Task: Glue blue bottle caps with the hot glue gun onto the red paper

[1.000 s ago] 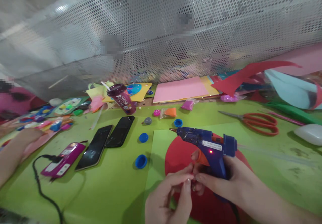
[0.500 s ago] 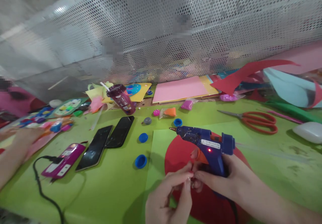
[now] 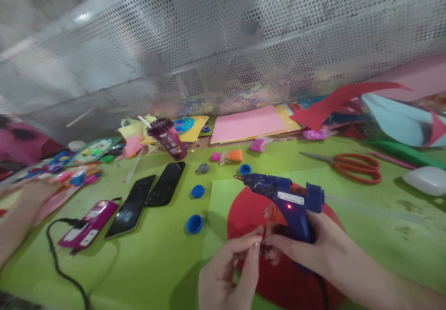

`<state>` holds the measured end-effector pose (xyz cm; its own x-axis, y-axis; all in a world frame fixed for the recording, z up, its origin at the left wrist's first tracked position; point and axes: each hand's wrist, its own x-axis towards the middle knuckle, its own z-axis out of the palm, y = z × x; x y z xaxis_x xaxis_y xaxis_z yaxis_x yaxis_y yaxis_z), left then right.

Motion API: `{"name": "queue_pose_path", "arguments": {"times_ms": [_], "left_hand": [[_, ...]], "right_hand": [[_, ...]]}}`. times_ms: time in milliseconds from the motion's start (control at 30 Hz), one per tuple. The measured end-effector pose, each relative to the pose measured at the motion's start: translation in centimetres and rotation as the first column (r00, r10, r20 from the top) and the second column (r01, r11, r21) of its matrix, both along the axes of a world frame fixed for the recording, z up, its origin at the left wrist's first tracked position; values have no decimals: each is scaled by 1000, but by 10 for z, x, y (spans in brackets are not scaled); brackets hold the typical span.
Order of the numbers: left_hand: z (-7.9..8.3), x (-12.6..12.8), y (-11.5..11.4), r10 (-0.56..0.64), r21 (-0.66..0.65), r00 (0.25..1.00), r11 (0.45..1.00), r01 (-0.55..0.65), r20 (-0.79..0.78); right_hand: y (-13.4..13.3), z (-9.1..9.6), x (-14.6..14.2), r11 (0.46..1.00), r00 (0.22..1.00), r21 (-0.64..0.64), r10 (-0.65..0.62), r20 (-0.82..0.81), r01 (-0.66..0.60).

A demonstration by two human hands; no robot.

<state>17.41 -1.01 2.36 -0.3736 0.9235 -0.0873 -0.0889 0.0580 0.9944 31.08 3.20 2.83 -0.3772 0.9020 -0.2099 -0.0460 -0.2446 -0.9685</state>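
Here, the right hand (image 3: 322, 245) is wrapped around the handle (image 3: 298, 228) of the glue gun (image 3: 270, 187), whose body sits above the grip, with the nozzle (image 3: 239, 177) pointing left and the cord (image 3: 322, 291) hanging below the hand. The gun is over a red paper circle (image 3: 240, 207), which lies on a green sheet (image 3: 216, 217). The left hand (image 3: 219, 277) is just beside the right fingertips, its thumb and forefinger close together; whether they pinch anything, I cannot tell.
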Motion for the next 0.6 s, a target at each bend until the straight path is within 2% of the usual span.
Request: {"name": "queue_pose_path", "arguments": {"times_ms": [167, 300, 433, 600], "left_hand": [[-2, -7, 7, -8, -91, 974, 995, 30, 225], [-6, -12, 11, -12, -98, 954, 994, 43, 300], [-5, -11, 10, -27, -99, 956, 993, 58, 292], [-3, -4, 4, -45, 10, 993, 999, 44, 108]], "right_hand": [[-1, 0, -1, 999, 999, 19, -27, 18, 27], [0, 2, -1, 1000, 1000, 23, -21, 17, 21], [0, 3, -2, 1000, 1000, 23, -13, -7, 13], [-1, 3, -2, 999, 999, -5, -42, -2, 42]]}}
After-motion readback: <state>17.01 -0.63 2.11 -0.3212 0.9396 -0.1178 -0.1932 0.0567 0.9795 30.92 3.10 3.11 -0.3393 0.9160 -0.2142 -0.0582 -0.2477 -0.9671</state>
